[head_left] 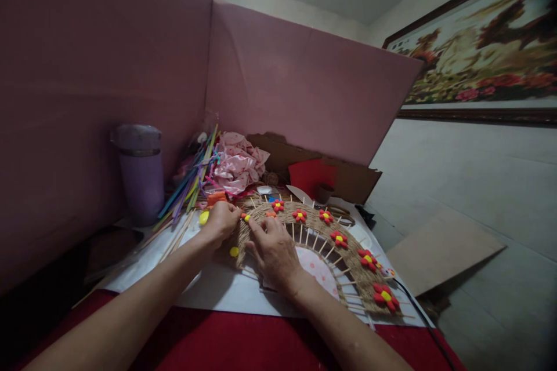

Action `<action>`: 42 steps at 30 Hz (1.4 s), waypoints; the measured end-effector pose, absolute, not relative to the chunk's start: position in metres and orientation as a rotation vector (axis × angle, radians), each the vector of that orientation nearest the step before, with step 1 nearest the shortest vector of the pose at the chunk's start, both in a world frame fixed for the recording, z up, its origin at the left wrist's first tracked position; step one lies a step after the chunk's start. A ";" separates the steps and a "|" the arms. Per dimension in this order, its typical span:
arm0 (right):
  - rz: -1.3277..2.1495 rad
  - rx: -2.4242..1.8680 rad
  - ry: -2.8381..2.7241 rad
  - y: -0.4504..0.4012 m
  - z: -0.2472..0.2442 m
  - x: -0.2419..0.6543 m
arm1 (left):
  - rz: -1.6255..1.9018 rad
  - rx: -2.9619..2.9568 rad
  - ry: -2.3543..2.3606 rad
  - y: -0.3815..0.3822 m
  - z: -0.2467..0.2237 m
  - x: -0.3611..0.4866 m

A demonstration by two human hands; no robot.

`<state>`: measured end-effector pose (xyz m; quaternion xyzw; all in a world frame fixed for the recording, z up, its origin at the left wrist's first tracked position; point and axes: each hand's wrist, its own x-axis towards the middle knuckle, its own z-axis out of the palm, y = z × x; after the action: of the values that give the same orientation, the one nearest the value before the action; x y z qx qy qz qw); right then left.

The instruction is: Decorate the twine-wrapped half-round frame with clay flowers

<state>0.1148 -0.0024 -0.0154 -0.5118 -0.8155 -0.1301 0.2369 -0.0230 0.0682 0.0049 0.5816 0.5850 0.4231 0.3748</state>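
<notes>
A half-round woven twine piece (357, 261) with wooden sticks poking out lies on white paper. Red clay flowers with yellow centres (339, 239) are spread along its arch. At the arch's left part, my left hand (223, 221) pinches a small orange-red clay piece beside a yellow centre (247, 218). The fingertips of my right hand (275, 246) press by that same yellow centre, with an orange piece (271, 214) just past them. A yellow clay disc (234, 251) sits lower on the twine. Pink dotted fabric (319, 269) fills the inner half circle.
A purple tumbler (141, 185) stands at the left. Behind the hands are coloured pipe cleaners and sticks (191, 179), crumpled pink fabric (237, 165), a red sheet (311, 177) and scissors (342, 213). A black cable (418, 301) runs down the right edge. Yellow clay (204, 218) lies left.
</notes>
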 end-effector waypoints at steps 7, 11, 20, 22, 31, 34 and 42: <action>-0.367 -1.414 -2.240 -0.002 -0.015 0.115 | 1.067 1.534 1.526 0.068 0.006 -0.023; -0.365 -1.418 -2.238 -0.002 -0.015 0.115 | 1.054 1.546 1.525 0.069 0.006 -0.024; -0.376 -1.396 -2.230 -0.003 -0.016 0.115 | 1.082 1.504 1.501 0.068 0.006 -0.024; -0.378 -1.401 -2.229 -0.002 -0.016 0.115 | 1.062 1.469 1.491 0.067 0.007 -0.024; -0.369 -1.422 -2.230 -0.003 -0.015 0.114 | 1.073 1.425 1.445 0.066 0.008 -0.023; -0.372 -1.419 -2.233 -0.003 -0.015 0.114 | 1.059 1.404 1.436 0.066 0.008 -0.024; -0.399 -1.409 -2.223 -0.002 -0.016 0.115 | 1.034 1.332 1.397 0.059 0.015 -0.023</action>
<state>0.1149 -0.0024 -0.0158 -0.5142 -0.8111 -0.1455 0.2376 -0.0228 0.0590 0.0151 0.5408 0.5669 0.4199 0.4581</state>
